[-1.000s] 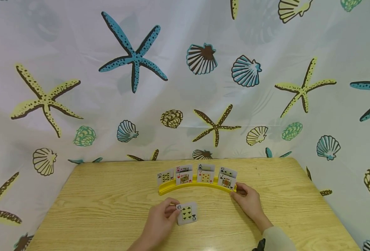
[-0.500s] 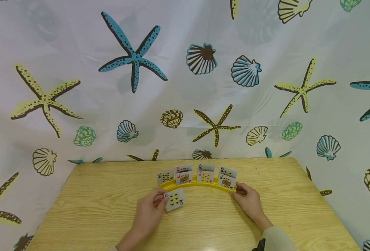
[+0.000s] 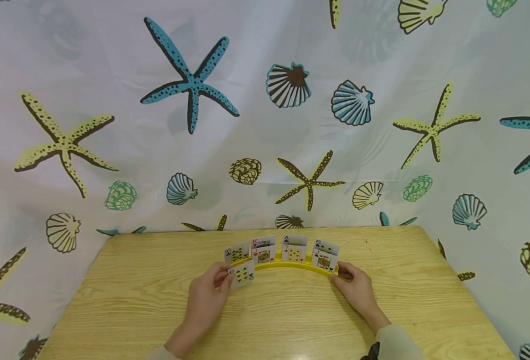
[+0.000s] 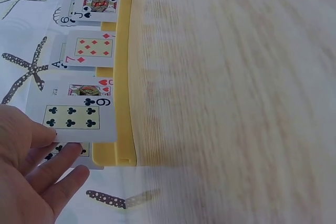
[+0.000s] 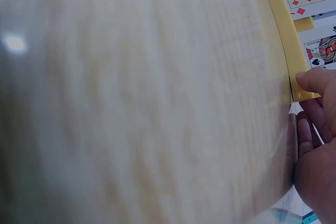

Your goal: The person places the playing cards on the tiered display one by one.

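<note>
My left hand (image 3: 207, 294) pinches a six of clubs (image 3: 242, 274) by its left edge. In the head view the card is tilted and overlaps the left end of the yellow curved card holder (image 3: 283, 264). In the left wrist view that six (image 4: 71, 116) overlaps the ten of clubs and the jack of hearts (image 4: 89, 89) standing in the holder. Thumb and fingers of my right hand (image 3: 356, 289) grip the holder's right end, beside the jack of spades (image 3: 324, 261). The right wrist view shows the thumb (image 5: 310, 81) on the holder's end.
Left to right, the holder carries a ten of clubs (image 3: 237, 253), a red king (image 3: 262, 242) behind the jack of hearts, an ace (image 3: 295, 239) behind the seven of diamonds (image 3: 294, 254), and a black six (image 3: 326, 245). Behind the wooden table (image 3: 292, 320) hangs a starfish-and-shell curtain (image 3: 247, 125).
My left hand has carried the six of clubs up and left, from the table's middle to the holder's left end. The right hand stays at the holder's right end.
</note>
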Tool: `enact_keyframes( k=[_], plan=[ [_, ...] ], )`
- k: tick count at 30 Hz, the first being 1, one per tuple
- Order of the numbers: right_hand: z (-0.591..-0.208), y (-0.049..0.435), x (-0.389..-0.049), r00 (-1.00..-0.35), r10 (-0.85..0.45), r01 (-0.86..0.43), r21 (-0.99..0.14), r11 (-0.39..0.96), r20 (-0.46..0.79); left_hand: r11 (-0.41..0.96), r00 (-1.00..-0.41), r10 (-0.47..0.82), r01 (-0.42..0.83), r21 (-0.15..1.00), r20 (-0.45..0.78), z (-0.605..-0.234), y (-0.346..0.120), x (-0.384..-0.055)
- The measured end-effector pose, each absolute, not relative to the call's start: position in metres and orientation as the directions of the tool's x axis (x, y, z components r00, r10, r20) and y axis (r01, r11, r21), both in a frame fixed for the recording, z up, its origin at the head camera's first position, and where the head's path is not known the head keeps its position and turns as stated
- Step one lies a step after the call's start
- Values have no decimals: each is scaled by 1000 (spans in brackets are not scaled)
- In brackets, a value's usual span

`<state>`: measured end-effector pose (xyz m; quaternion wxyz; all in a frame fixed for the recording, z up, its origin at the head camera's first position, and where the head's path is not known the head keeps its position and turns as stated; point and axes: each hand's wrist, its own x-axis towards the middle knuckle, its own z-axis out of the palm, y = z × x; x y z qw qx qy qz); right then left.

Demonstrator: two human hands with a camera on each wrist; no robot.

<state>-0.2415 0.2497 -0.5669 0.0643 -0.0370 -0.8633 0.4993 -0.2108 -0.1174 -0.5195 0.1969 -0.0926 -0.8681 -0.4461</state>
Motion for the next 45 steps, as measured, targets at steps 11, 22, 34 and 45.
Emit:
enact_keyframes(
  k=[11, 22, 34, 45],
  plan=[
    [-567, 251, -242, -990, 122, -5, -871, 492, 74, 681, -868, -21, 351, 643, 496, -521, -120, -221],
    [-567, 250, -241, -989, 125, -8, -867, 499, 81, 719, -837, -28, 363, 593, 546, -522, -118, -227],
    [-568, 250, -242, -988, 125, -13, -866, 501, 87, 711, -865, -33, 332, 620, 501, -528, -117, -227],
    [-568, 250, -242, -988, 128, -12, -862, 507, 89, 688, -885, -30, 319, 651, 465, -531, -118, -230]
  ],
)
